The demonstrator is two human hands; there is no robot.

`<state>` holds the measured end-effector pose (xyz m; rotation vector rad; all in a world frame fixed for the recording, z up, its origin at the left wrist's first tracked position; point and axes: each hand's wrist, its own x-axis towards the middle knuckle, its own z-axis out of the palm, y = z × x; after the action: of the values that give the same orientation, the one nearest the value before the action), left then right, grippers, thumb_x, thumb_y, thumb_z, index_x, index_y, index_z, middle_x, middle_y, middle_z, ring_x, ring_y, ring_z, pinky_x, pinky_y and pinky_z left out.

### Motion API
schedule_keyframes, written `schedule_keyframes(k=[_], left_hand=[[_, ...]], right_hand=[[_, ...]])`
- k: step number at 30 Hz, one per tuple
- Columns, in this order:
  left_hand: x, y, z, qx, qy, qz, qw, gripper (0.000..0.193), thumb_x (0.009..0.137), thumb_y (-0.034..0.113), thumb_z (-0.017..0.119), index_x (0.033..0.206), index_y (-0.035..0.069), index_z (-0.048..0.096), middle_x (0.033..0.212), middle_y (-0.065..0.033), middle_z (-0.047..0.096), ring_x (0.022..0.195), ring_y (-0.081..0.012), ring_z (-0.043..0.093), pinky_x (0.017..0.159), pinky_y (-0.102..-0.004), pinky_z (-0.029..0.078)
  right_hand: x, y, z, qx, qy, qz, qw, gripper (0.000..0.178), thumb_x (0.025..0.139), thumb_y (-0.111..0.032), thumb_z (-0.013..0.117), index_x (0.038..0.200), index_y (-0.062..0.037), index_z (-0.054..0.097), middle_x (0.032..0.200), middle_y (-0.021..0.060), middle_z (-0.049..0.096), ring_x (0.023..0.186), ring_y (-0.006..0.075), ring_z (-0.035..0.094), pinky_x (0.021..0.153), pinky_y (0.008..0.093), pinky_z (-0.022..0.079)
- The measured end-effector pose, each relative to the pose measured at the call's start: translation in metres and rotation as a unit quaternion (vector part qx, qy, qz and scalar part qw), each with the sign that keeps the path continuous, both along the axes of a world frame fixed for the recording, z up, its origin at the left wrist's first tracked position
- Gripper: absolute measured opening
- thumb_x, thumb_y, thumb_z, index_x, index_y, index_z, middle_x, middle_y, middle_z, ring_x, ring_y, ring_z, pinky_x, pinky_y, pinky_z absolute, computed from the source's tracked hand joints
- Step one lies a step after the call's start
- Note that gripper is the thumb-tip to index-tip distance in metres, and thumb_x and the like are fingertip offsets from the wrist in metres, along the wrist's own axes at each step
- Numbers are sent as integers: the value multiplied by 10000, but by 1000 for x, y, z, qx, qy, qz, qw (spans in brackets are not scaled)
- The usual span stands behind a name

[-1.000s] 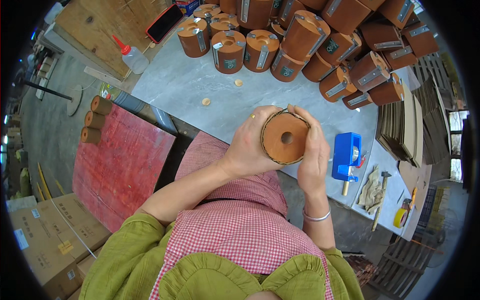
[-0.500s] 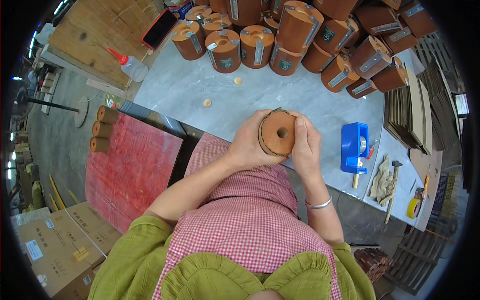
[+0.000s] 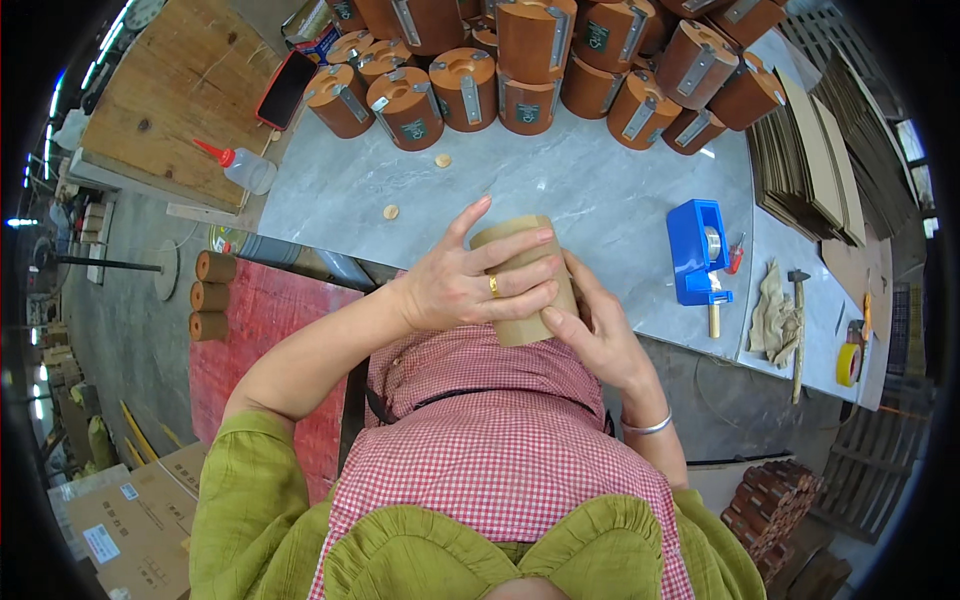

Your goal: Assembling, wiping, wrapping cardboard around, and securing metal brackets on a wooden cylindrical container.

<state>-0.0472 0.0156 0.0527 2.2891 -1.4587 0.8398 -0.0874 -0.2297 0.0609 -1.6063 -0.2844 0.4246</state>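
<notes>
Both hands hold one brown tube [image 3: 525, 280], close to the person's chest and just at the near edge of the grey table [image 3: 560, 190]. Left hand [image 3: 465, 285] lies flat over the top of the tube with its fingers spread wide, and a ring shows on one finger. Right hand [image 3: 595, 330] cups the tube from below and from the right side, with the thumb pressed on its wall. Neither hand is let go; both are wrapped on the tube.

That tube looks like thick cardboard. I think it is light and stiff, with a smooth, dry skin that is not very slippery. It could dent if squeezed hard, so the round sides are the best place to hold it, one hand on each side, as now.

At the far side of the table stands a big bunch of brown round boxes [image 3: 500, 60] with metal clasps. Two little wooden discs [image 3: 442, 160] lie on the table in front of them. To the right sits a blue tape holder [image 3: 698, 250], and past it a hammer [image 3: 798, 320] beside a rag [image 3: 770, 310]. A stack of flat cardboard [image 3: 810, 160] lies at the far right. On the far left a glue bottle [image 3: 240, 168] lies near a wooden board [image 3: 170, 100].
</notes>
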Motion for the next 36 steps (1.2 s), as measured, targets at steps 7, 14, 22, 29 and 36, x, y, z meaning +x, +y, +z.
schedule_keyframes(k=[7, 14, 22, 29, 36], left_hand=[[-15, -16, 10, -192, 302, 122, 926, 677, 924, 201, 736, 1537, 138, 456, 1553, -156, 505, 1500, -349, 420, 1269, -471, 267], [-29, -81, 42, -439, 786, 70, 430, 751, 857, 258, 842, 1456, -26, 490, 1352, -163, 634, 1233, -257, 637, 1059, -398, 517], [46, -118, 48, -349, 811, -71, 463, 813, 844, 346, 828, 1470, -45, 488, 1340, -181, 641, 1246, -252, 637, 1059, -417, 519], [108, -185, 42, -280, 837, -139, 449, 831, 867, 406, 764, 1487, -45, 445, 1368, -195, 613, 1241, -265, 634, 1093, -432, 496], [105, -191, 40, -302, 826, -126, 458, 856, 872, 464, 772, 1442, -99, 472, 1282, -217, 653, 1156, -266, 696, 1025, -395, 574]], right_hand=[[-21, -1, -4, 50, -28, -126, 990, 896, 953, -274, 735, 1591, 128, 252, 1325, 285, 642, 1232, 313, 659, 1023, 389, 537], [-31, -7, 0, -45, -127, -194, 972, 942, 915, -238, 777, 1580, 146, 230, 1209, 322, 685, 1096, 384, 735, 938, 414, 582], [-6, -124, 15, -305, -261, -466, 789, 300, 950, -170, 761, 1143, 54, 710, 1103, 178, 712, 981, 281, 666, 838, 368, 513], [17, -148, -13, -189, -92, -401, 892, 211, 968, -161, 740, 958, 49, 756, 1098, 178, 707, 977, 243, 662, 843, 336, 517], [6, -135, -2, -147, -196, -441, 864, 154, 1002, -76, 673, 919, 50, 705, 1023, 107, 691, 932, 148, 629, 785, 295, 496]])
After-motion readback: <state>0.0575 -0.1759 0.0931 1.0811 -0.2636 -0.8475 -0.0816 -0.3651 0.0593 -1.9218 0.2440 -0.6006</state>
